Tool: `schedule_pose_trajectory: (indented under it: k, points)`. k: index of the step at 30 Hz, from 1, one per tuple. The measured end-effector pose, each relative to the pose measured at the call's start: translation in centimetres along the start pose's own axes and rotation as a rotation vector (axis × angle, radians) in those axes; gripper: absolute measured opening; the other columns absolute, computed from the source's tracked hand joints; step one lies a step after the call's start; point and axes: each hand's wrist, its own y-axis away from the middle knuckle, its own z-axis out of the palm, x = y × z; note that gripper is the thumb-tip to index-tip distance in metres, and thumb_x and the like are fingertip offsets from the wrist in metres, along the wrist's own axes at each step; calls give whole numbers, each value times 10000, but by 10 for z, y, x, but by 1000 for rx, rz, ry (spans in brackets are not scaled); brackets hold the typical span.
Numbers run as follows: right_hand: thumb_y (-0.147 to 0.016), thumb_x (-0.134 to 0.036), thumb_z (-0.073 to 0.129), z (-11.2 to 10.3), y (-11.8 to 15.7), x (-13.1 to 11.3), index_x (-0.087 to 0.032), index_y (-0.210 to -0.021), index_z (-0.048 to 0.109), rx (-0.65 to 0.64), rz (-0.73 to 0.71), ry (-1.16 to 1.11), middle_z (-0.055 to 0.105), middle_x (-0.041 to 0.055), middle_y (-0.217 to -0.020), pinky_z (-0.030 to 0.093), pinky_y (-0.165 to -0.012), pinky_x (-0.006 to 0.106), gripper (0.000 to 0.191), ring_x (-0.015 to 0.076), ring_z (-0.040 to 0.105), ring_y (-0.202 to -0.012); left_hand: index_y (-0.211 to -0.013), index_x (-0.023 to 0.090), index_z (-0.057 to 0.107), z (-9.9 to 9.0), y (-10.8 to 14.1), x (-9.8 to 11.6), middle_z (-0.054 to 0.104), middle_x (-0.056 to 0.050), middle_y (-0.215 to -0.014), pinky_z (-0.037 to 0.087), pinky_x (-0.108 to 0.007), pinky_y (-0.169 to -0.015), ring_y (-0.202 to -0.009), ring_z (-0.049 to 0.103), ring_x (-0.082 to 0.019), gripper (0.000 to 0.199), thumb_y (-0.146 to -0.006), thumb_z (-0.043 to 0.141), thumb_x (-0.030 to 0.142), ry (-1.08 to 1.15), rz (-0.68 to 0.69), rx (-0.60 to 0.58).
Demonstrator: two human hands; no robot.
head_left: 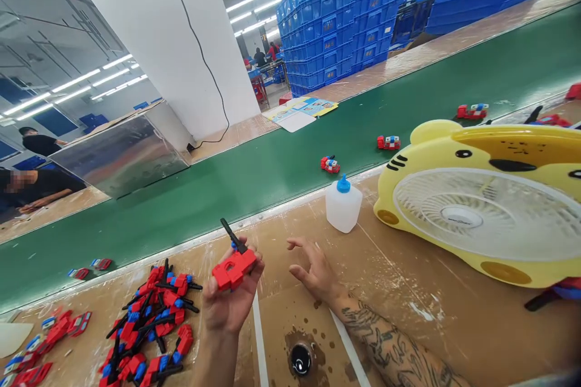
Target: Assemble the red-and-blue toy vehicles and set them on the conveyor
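Observation:
My left hand (231,305) is closed around a red plastic toy part (233,269), holding it up above the bench. A black stick-like piece points up from its top, with a bit of blue at the joint. My right hand (315,272) is open and holds nothing; its thumb and fingers are apart, a short way right of the toy part. Below, a small round cup of dark liquid (300,360) sits among wet spots. Left of my left hand lies a pile of red, blue and black toy parts (152,320).
A white bottle with a blue cap (344,211) and a yellow animal-shaped fan (454,217) stand to the right. Beyond the bench runs a green conveyor belt (204,187) carrying several small red toy pieces (388,143). Blue crates (331,30) are stacked behind; other people sit farther off.

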Motion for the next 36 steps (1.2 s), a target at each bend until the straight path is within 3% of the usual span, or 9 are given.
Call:
schedule_pose_trajectory:
  k: [2, 5, 10, 12, 15, 20, 25, 31, 36]
  points:
    - [-898, -695, 472, 1, -1, 1, -236, -1199, 576, -14, 23, -2, 657, 64, -1017, 449, -885, 399, 558, 261, 610, -977, -1076, 199, 682, -6, -24, -2, 669, -115, -1105, 521, -404, -959, -1033, 641, -268, 696, -612, 690, 718, -236, 58, 11]
    - [-898, -696, 470, 3, -2, 1, -234, -1151, 594, -18, 36, -19, 655, 54, -961, 436, -867, 398, 541, 256, 603, -940, -1173, 183, 583, -11, -94, -10, 638, -118, -1143, 516, -398, -941, -1035, 631, -241, 685, -779, 438, 725, -1040, 146, 7]
    - [-891, -708, 475, 3, -3, 1, -229, -1114, 606, -18, 45, -19, 647, 46, -909, 422, -849, 395, 544, 247, 593, -904, -1029, 166, 618, -3, -228, -21, 661, -68, -931, 505, -366, -865, -919, 617, -234, 469, -654, 791, 389, -1488, -25, -49]
    - [-887, -716, 472, 3, -3, 1, -225, -1092, 613, -25, 43, -3, 650, 45, -891, 422, -834, 389, 550, 241, 592, -882, -1056, 149, 617, 3, -263, -21, 652, -75, -982, 509, -384, -856, -923, 615, -222, 406, -745, 774, 358, -1632, -117, -78]
    - [-884, -736, 446, 2, -5, 0, -220, -1031, 629, -61, 11, 20, 656, 38, -843, 421, -799, 379, 567, 229, 591, -832, -1130, 144, 606, 11, -293, -26, 630, -80, -1100, 532, -413, -845, -957, 625, -211, 313, -912, 642, 365, -1787, -253, -106]
    - [-893, -748, 403, 3, -9, 0, -216, -958, 644, -86, 8, 99, 654, 35, -783, 435, -745, 370, 588, 218, 593, -771, -1267, 158, 546, 14, -299, -43, 599, -107, -1206, 531, -446, -879, -1028, 621, -244, 426, -904, 655, 353, -1871, -299, -129]
    - [-907, -664, 473, 1, -2, 8, -237, -953, 663, -114, 29, 112, 647, 39, -776, 469, -708, 371, 470, 235, 609, -761, -1514, 85, 220, -6, -229, -36, 386, -289, -1413, 402, -438, -1030, -1268, 498, -379, 1023, -724, 808, 360, -1795, -42, -109]
    - [-868, -565, 581, 2, 7, 31, -240, -930, 685, -93, 142, 109, 688, 48, -827, 516, -669, 337, 347, 245, 653, -748, -1246, 227, 603, -75, -28, 21, 573, -125, -1274, 415, -388, -1036, -1200, 531, -290, 436, -821, 673, 290, -1772, 174, -127]
    - [-834, -570, 617, 1, 12, 26, -222, -881, 696, -51, 280, 210, 711, 58, -809, 514, -666, 324, 360, 247, 663, -722, -1087, 220, 665, -163, 128, 83, 623, -114, -1094, 503, -406, -868, -991, 610, -282, 245, -882, 532, 234, -1911, 169, 428]
